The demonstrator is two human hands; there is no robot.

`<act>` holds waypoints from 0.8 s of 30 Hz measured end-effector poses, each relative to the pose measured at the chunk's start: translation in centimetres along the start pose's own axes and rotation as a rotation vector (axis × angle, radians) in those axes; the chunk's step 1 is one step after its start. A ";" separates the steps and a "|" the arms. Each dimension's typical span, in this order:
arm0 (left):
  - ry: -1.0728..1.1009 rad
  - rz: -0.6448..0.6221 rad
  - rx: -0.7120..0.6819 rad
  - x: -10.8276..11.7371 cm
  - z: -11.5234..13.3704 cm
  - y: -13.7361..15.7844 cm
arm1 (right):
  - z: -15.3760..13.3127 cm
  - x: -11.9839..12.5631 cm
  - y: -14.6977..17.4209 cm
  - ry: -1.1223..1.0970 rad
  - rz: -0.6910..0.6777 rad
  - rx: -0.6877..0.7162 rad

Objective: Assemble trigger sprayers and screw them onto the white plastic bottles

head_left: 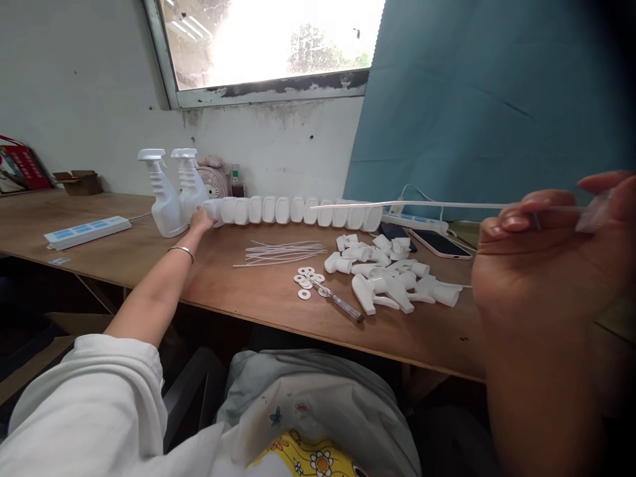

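A thin white tube (437, 205) extends from the right hand (549, 255) at the view's 3 o'clock, its grip clamped on it, while the left hand (201, 220) is at the 9 o'clock end of a row of white bottles (297, 210), its grip impossible to tell. On the table (213, 285), around the loose tubes (284, 252), washers (305, 283) lie at 5 o'clock, trigger heads (395, 286) just past 3.

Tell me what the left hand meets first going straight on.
The row's leftmost white bottle, which the left hand seems to touch; beyond it, perhaps the pink item, though depth is unclear.
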State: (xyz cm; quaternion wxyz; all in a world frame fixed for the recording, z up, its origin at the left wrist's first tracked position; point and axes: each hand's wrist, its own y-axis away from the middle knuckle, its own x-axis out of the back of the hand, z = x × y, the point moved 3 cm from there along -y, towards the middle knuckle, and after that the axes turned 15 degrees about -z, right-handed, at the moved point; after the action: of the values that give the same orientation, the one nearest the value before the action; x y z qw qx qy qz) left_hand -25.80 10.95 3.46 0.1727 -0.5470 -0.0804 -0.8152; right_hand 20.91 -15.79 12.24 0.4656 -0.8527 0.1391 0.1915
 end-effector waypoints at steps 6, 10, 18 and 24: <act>-0.015 0.011 -0.018 -0.3 -0.5 -0.6 | 0.1 -0.3 0.1 0.027 -0.023 0.028; -0.015 0.000 -0.032 -0.4 -0.3 -1.0 | 0.2 -0.6 0.3 0.016 -0.026 0.018; -0.017 0.003 -0.068 -0.2 0.1 0.0 | 0.0 -1.2 0.5 0.000 0.058 0.008; 0.119 0.379 -0.100 2.8 1.0 3.5 | -0.2 -0.9 0.6 0.109 -0.123 0.305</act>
State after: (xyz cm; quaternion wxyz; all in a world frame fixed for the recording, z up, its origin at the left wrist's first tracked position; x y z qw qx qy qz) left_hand -24.63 7.49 6.22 0.3002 -0.5110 0.0750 -0.8019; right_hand 19.89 -16.23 12.28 0.5923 -0.7882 0.1389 0.0929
